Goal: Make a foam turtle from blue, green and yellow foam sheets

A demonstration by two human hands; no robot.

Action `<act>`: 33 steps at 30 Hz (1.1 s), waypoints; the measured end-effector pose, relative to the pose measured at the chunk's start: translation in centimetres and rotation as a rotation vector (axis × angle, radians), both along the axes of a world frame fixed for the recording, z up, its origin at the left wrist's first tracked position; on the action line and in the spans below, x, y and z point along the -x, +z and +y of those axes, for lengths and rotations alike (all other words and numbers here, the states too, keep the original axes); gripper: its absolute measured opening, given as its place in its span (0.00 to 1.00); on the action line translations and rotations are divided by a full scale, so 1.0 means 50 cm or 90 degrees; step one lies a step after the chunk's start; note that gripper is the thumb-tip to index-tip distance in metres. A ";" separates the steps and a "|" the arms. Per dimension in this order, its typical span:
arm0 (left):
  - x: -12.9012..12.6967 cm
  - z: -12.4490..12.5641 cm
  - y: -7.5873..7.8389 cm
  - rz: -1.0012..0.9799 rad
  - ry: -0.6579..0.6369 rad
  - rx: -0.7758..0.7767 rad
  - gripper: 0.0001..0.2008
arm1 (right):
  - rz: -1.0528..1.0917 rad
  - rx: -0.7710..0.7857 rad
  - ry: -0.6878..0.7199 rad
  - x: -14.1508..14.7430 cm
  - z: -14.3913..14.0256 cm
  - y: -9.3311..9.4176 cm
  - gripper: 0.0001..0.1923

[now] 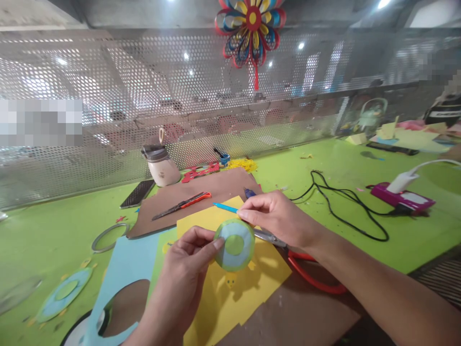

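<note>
My left hand [196, 259] pinches a round paper disc [248, 240] at its left edge, thumb on the front. The disc is layered, with a green rim, a light-blue ring and a green centre. Between thumb and fingers of my right hand [279, 216] is a thin blue pen-like stick [226, 207], pointing left just above the disc. Beneath both hands lies yellow paper [205, 307], with a small yellow animal-head cutout [230, 281] below the disc. Large red-handled scissors [313, 281] lie partly hidden under my right hand and forearm.
Light-blue paper [126, 257] with a round hole, a turtle-like paper piece [65, 293] and a grey ring [108, 238] lie left. Behind are a utility knife [182, 205], phone [137, 193] and cup [162, 168]. A black cable [351, 194] runs to a purple power strip [403, 198].
</note>
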State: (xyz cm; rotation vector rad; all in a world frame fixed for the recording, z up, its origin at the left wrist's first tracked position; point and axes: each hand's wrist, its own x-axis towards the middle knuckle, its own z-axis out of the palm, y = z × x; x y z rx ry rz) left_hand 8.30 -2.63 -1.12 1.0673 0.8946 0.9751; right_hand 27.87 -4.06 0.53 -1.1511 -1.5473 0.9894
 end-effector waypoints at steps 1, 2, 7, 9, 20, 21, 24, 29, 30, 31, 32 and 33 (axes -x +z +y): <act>0.000 0.000 0.000 -0.001 0.001 -0.002 0.08 | 0.001 -0.001 0.003 0.000 0.000 0.001 0.11; 0.000 0.000 -0.001 -0.002 0.002 -0.003 0.08 | 0.002 -0.003 0.007 0.001 -0.001 0.003 0.10; 0.001 0.002 -0.002 0.013 0.001 -0.002 0.08 | 0.010 -0.007 0.018 0.001 -0.001 0.008 0.10; 0.001 0.003 -0.002 0.018 -0.001 -0.001 0.08 | 0.007 -0.003 0.014 0.001 -0.001 0.007 0.10; 0.000 0.006 -0.008 0.002 0.002 -0.005 0.09 | 0.067 0.006 -0.011 -0.002 -0.002 0.017 0.10; 0.001 0.007 -0.008 0.003 0.001 -0.006 0.08 | 0.082 0.008 -0.014 -0.004 -0.001 0.019 0.11; 0.003 0.007 -0.006 0.006 0.006 -0.007 0.08 | 0.087 0.011 -0.018 -0.009 0.001 0.023 0.11; 0.004 0.006 -0.002 0.002 0.009 -0.011 0.09 | 0.024 0.020 0.016 -0.007 0.001 0.016 0.08; 0.004 0.006 -0.002 0.001 0.008 -0.010 0.09 | 0.016 0.024 0.023 -0.005 0.001 0.012 0.08; 0.004 0.006 -0.002 0.002 0.007 -0.009 0.09 | 0.008 0.026 0.026 -0.002 0.001 0.008 0.08; 0.003 0.006 -0.003 0.003 0.006 -0.008 0.09 | -0.002 0.025 0.022 0.000 0.001 0.004 0.08; 0.003 0.006 -0.003 0.003 0.004 -0.007 0.09 | -0.012 0.021 0.013 0.001 0.001 -0.001 0.08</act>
